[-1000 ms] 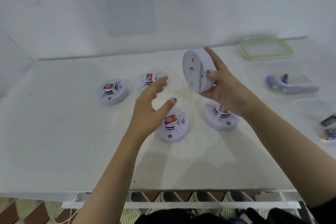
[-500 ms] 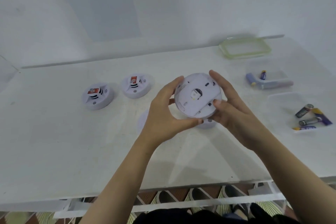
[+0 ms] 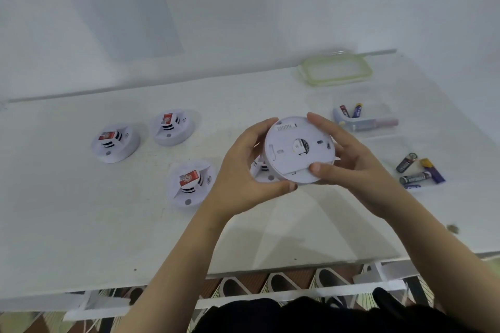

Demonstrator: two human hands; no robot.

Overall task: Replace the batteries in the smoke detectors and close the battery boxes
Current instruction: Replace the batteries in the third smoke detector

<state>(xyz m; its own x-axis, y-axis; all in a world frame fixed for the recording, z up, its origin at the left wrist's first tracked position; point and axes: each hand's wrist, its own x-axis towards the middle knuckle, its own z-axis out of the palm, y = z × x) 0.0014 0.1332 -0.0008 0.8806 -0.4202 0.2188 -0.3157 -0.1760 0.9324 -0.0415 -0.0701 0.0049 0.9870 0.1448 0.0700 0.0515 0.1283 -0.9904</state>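
Above the white table [image 3: 81,219] I hold a round white smoke detector [image 3: 293,153] with its flat back side turned up toward me. My left hand [image 3: 249,167] grips its left rim, thumb under the lower edge. My right hand [image 3: 349,159] grips the right rim, thumb pressed on the lower face. Three more detectors with red labels lie face up: one at the far left [image 3: 115,142], one behind it [image 3: 173,127], one in front [image 3: 190,182]. Another detector [image 3: 261,173] is mostly hidden under my hands.
At the right a clear tray [image 3: 378,127] holds two batteries [image 3: 351,111] and a bluish tool. Several loose batteries [image 3: 418,173] lie nearer the right edge. A green-rimmed lid [image 3: 335,70] sits at the back right by the wall. The table's front edge is close to me.
A second ago only my right hand held the detector upright; my left hand has since taken its left rim. The detector has come lower, its back side facing up.
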